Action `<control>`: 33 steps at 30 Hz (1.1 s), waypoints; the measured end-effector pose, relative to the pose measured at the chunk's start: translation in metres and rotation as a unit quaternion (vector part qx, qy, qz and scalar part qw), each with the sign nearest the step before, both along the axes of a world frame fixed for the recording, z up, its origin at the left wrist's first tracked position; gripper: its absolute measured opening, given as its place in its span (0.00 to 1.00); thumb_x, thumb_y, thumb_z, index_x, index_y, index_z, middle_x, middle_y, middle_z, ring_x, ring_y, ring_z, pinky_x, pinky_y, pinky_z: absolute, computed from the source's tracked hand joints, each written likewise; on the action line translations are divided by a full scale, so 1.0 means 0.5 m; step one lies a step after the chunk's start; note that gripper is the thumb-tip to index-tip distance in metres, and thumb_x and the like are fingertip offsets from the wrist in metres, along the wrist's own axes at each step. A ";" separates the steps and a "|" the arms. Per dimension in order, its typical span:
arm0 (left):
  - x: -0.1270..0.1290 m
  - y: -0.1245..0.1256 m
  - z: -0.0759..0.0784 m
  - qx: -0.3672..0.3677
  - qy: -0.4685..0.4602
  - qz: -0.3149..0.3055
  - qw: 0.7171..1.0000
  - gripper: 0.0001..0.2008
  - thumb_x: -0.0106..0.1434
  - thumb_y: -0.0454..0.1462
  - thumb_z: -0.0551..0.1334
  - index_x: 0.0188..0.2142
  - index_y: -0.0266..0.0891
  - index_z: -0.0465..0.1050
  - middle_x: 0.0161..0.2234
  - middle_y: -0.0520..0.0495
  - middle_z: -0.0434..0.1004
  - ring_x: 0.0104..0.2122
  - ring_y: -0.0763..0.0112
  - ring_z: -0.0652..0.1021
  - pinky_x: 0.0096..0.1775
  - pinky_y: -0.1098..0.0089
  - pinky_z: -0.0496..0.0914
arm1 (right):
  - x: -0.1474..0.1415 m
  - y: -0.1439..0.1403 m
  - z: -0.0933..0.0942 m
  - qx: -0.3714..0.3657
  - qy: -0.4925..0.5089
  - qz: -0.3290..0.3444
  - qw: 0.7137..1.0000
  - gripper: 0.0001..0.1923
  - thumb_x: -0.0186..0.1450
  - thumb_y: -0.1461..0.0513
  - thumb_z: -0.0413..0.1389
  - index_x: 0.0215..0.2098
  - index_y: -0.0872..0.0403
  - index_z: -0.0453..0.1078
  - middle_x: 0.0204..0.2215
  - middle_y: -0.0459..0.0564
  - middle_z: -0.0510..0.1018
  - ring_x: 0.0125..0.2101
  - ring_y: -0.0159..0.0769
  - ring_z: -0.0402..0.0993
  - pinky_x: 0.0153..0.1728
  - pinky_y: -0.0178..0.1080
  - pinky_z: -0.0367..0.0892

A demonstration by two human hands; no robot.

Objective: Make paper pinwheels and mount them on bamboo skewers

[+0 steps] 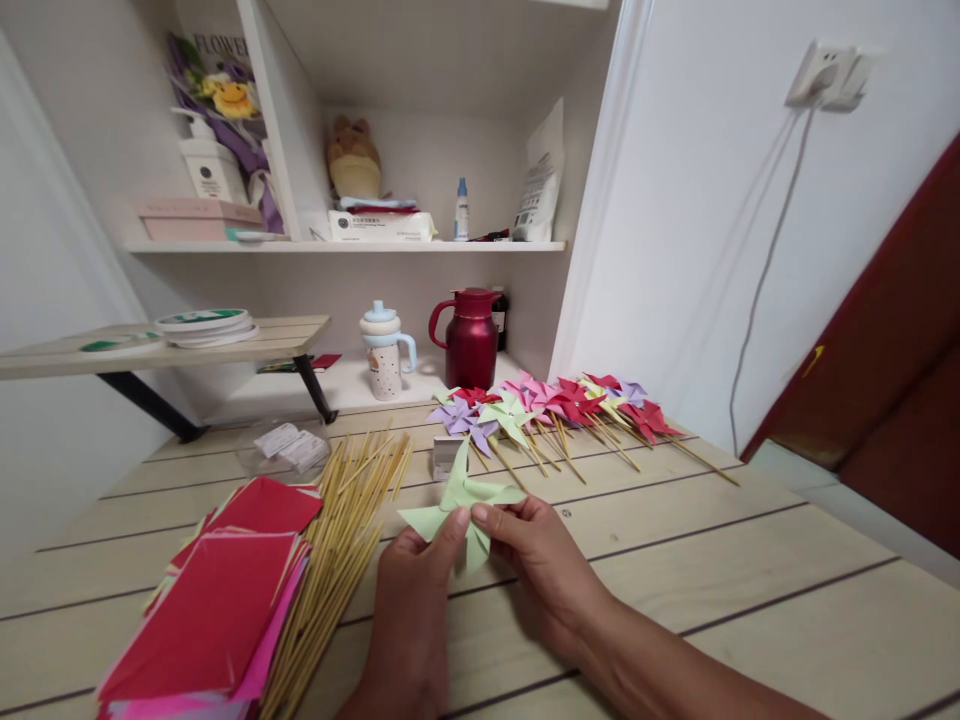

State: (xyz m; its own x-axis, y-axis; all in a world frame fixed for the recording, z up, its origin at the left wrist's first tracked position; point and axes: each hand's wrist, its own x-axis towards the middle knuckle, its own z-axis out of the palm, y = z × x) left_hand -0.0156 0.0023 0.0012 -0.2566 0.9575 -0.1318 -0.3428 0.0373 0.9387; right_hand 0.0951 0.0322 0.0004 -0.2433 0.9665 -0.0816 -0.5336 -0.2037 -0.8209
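Note:
A light green paper pinwheel (463, 492) is held between my two hands above the slatted wooden table (750, 560). My left hand (416, 590) grips it from the lower left, its thumb on the centre. From the right, my right hand (536, 555) pinches it, thumb tip close to the other thumb. No stick shows on this pinwheel. Just behind it sits a small grey-white box (448, 457). To the left lies a bundle of thin wooden sticks (330, 570), beside a stack of coloured paper sheets (214, 595), red on top.
Finished pinwheels on sticks (540, 400) lie in a heap at the back right. Behind them stand a red thermos jug (471, 340) and a spotted cup (385, 360). A clear container (285, 450) with white packets sits near a small raised stand (285, 335).

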 end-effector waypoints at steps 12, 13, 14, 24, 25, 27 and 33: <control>-0.018 0.007 0.008 -0.006 0.014 0.066 0.998 0.16 0.46 0.42 0.72 0.33 0.34 0.80 0.31 0.44 0.83 0.31 0.62 0.79 0.37 0.65 0.69 | 0.035 0.017 0.016 0.068 -0.088 -0.040 0.993 0.33 0.53 0.54 0.69 0.55 0.45 0.68 0.42 0.47 0.78 0.44 0.40 0.72 0.50 0.43 0.63; -0.019 0.008 0.010 -0.011 0.014 0.068 0.998 0.16 0.46 0.41 0.72 0.33 0.34 0.80 0.31 0.44 0.83 0.31 0.63 0.79 0.37 0.66 0.69 | 0.042 0.022 0.021 0.086 -0.119 -0.035 0.988 0.27 0.56 0.52 0.67 0.53 0.47 0.70 0.44 0.49 0.77 0.47 0.41 0.71 0.52 0.44 0.61; -0.020 0.008 0.013 -0.017 0.011 0.067 0.998 0.16 0.45 0.41 0.73 0.32 0.34 0.80 0.31 0.44 0.83 0.31 0.63 0.79 0.37 0.66 0.69 | 0.049 0.026 0.025 0.102 -0.149 -0.024 0.983 0.23 0.58 0.50 0.64 0.50 0.48 0.73 0.46 0.50 0.77 0.50 0.43 0.69 0.54 0.45 0.59; -0.025 0.010 0.015 -0.025 0.008 0.037 0.999 0.16 0.46 0.41 0.73 0.33 0.34 0.82 0.30 0.43 0.83 0.32 0.63 0.79 0.38 0.66 0.69 | 0.065 0.032 0.046 0.159 -0.212 0.024 0.964 0.26 0.61 0.47 0.60 0.54 0.48 0.69 0.45 0.51 0.77 0.48 0.44 0.70 0.52 0.46 0.60; -0.024 0.009 0.017 -0.028 0.015 0.028 0.999 0.15 0.46 0.42 0.73 0.32 0.34 0.82 0.30 0.43 0.83 0.31 0.62 0.79 0.38 0.65 0.69 | 0.066 0.032 0.046 0.162 -0.213 0.028 0.963 0.26 0.61 0.47 0.60 0.54 0.49 0.69 0.44 0.51 0.77 0.47 0.44 0.71 0.51 0.46 0.61; -0.021 0.008 0.024 -0.027 0.029 0.015 0.999 0.14 0.47 0.42 0.72 0.30 0.34 0.82 0.30 0.43 0.83 0.31 0.62 0.79 0.38 0.65 0.69 | 0.068 0.033 0.045 0.169 -0.217 0.040 0.961 0.26 0.61 0.48 0.60 0.54 0.49 0.69 0.41 0.50 0.78 0.45 0.43 0.72 0.49 0.45 0.62; -0.014 0.003 0.033 -0.025 0.055 -0.013 0.998 0.13 0.46 0.43 0.73 0.29 0.36 0.81 0.27 0.46 0.82 0.28 0.64 0.78 0.36 0.66 0.69 | 0.070 0.040 0.040 0.140 -0.235 0.063 0.960 0.29 0.52 0.54 0.68 0.50 0.53 0.72 0.39 0.50 0.79 0.42 0.43 0.73 0.46 0.43 0.64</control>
